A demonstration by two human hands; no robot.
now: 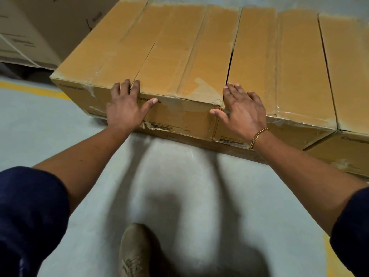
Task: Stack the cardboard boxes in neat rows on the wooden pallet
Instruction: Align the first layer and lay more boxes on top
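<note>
Head view, looking down over both forearms at a row of long cardboard boxes lying side by side, flat, their taped tops facing up. The left box [139, 54] ends the row on the left; the middle box [257, 62] lies just right of it, a dark narrow gap between them, and a right box [345, 72] follows, partly cut by the picture's right edge. Under the near ends of the boxes a strip of dark wood, the pallet [229, 149], shows along its near edge; the rest of it is hidden. The left hand [126, 107] lies flat over the near top edge of the left box, fingers spread on the top and thumb stretched along the printed end face; its grip is wide and closes on nothing. The right hand [242, 109] lies likewise spread over the near top edge of the middle box at its left corner, thumb reaching across the gap onto the left box's end; its grip too is wide, pressing and not clasping. A gold bracelet [258, 135] circles the right wrist. Dark blue sleeves [30, 212] cover the upper arms. A tan shoe [135, 250] stands on the pale grey floor [40, 132], which bears a yellow line [36, 89] at left. Larger cartons [40, 29] stand at upper left.
</note>
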